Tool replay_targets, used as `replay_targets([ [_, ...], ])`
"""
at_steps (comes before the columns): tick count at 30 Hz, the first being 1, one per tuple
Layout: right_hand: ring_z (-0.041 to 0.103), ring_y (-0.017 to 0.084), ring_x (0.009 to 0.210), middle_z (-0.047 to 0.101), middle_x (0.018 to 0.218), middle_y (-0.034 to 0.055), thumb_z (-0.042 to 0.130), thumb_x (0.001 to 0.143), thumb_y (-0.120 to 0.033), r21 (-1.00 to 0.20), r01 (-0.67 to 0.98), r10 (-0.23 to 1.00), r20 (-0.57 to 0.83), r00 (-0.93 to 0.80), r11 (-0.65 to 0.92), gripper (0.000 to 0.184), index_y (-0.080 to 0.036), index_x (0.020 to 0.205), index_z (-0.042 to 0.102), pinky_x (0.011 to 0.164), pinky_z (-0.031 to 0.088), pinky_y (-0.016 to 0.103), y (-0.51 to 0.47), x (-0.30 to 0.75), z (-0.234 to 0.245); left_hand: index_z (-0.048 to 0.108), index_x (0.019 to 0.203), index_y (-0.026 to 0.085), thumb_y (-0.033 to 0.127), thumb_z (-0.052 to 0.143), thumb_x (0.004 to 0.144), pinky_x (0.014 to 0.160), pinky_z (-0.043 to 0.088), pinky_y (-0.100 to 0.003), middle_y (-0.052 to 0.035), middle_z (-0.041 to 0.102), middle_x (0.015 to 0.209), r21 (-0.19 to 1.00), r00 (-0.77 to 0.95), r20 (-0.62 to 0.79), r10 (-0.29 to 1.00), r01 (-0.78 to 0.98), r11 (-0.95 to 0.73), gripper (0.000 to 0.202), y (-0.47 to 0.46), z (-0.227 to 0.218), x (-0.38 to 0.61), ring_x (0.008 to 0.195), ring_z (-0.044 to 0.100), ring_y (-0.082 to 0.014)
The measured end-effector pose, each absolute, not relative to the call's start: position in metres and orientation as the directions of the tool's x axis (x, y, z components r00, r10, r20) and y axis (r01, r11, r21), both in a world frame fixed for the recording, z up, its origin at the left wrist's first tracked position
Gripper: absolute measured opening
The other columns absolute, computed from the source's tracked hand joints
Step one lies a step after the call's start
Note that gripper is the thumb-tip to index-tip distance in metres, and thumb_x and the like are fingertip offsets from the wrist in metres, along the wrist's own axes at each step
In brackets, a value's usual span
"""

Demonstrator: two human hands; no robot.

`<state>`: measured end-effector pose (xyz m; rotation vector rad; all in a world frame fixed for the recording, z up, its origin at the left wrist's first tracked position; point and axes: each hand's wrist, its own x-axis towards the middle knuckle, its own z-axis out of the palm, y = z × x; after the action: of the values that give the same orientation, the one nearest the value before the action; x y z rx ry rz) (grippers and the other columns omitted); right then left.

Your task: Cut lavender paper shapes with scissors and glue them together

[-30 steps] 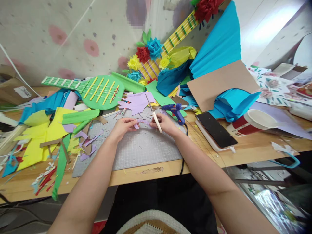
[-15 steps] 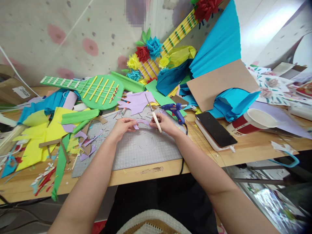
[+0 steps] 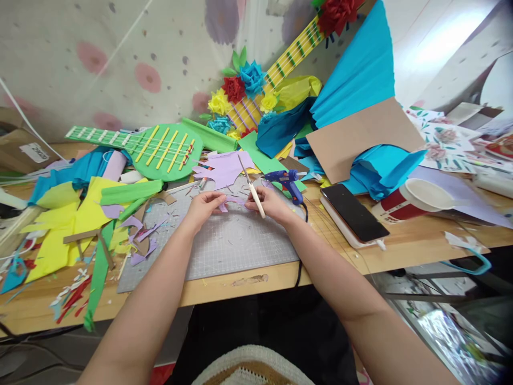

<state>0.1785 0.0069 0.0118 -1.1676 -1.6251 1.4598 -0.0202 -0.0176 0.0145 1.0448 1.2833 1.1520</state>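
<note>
Over the grey cutting mat [image 3: 240, 251], my left hand [image 3: 204, 209] pinches one end of a narrow piece of purple paper [image 3: 235, 200]. The paper's other end meets the fingers of my right hand [image 3: 269, 205], which are also closed around scissors [image 3: 256, 199] with a white handle. The thin metal blades point away from me, up and slightly left. Just beyond both hands lies a larger purple sheet [image 3: 224, 168] with a jagged cut edge. A blue glue gun [image 3: 286, 182] rests to the right of my right hand.
Coloured paper scraps [image 3: 90, 206] cover the left side. A green paper instrument [image 3: 164, 152] lies behind, and a flower-trimmed yellow one [image 3: 286, 61] leans on the wall. To the right are a phone [image 3: 355, 213], a paper cup [image 3: 412, 202] and brown cardboard [image 3: 340, 141].
Both hands stay almost in place, keeping hold of the purple paper and scissors. The paper strip between the fingers has shifted very slightly.
</note>
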Motion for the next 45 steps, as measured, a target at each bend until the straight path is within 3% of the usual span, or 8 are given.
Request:
replay_targets([
  [6,0.045,0.008,0.054,0.052,0.063,-0.004,0.071,0.052,-0.032,-0.978,0.208,0.924,-0.092,-0.37,-0.014,0.033,-0.017,0.071,0.049,0.051,0.034,0.023,0.007,0.177,0.012,0.065,0.07,0.012,0.04,0.08,0.043,0.056,0.05,-0.027,-0.0037,0.065,0.061,0.989,-0.023,-0.145,0.989,-0.032,0.144,0.042,-0.017,0.01,-0.02,0.054,0.059,-0.0136],
  [10,0.046,0.009,0.056,0.054,0.064,-0.0036,0.07,0.052,-0.031,-0.986,0.166,0.943,-0.04,-0.33,0.016,0.032,-0.018,0.071,0.048,0.052,0.035,0.023,0.007,0.179,0.011,0.064,0.071,0.012,0.041,0.079,0.045,0.058,0.05,-0.026,-0.003,0.065,0.065,0.988,-0.024,-0.15,0.988,-0.046,0.149,0.042,-0.019,0.011,-0.019,0.057,0.059,-0.0127],
  [15,0.047,0.008,0.058,0.055,0.067,-0.0033,0.07,0.052,-0.03,-0.992,0.119,0.942,-0.002,-0.335,0.04,0.032,-0.018,0.071,0.047,0.055,0.037,0.024,0.007,0.183,0.015,0.066,0.082,0.015,0.044,0.073,0.058,0.065,0.053,-0.03,-0.0025,0.066,0.074,0.98,0.072,-0.18,0.981,-0.068,0.185,0.038,-0.022,0.015,-0.023,0.066,0.061,-0.0135],
  [19,0.047,0.009,0.058,0.054,0.067,-0.0028,0.07,0.054,-0.033,-0.989,0.136,0.946,0.01,-0.324,0.057,0.032,-0.018,0.072,0.048,0.056,0.037,0.024,0.01,0.187,0.013,0.068,0.079,0.014,0.036,0.078,0.052,0.07,0.052,-0.03,-0.0059,0.068,0.076,0.97,0.136,-0.236,0.962,-0.02,0.241,0.036,-0.024,0.018,-0.027,0.069,0.063,-0.0152],
  [29,0.048,0.01,0.062,0.056,0.072,-0.0017,0.071,0.054,-0.033,-0.986,0.141,0.944,0.039,-0.328,0.09,0.034,-0.018,0.075,0.049,0.06,0.038,0.025,0.013,0.19,0.01,0.068,0.068,0.013,0.034,0.082,0.04,0.063,0.051,-0.03,-0.0047,0.067,0.063,0.986,-0.006,-0.168,0.986,0.02,0.168,0.037,-0.024,0.016,-0.02,0.061,0.063,-0.0168],
  [45,0.046,0.009,0.059,0.055,0.071,-0.0023,0.072,0.053,-0.039,-0.991,0.106,0.95,0.049,-0.308,0.085,0.038,-0.019,0.075,0.048,0.054,0.036,0.024,0.013,0.188,0.01,0.07,0.074,0.014,0.033,0.079,0.048,0.064,0.053,-0.028,-0.0065,0.07,0.073,0.981,0.051,-0.194,0.98,-0.007,0.194,0.033,-0.02,0.009,-0.023,0.068,0.064,-0.0169],
])
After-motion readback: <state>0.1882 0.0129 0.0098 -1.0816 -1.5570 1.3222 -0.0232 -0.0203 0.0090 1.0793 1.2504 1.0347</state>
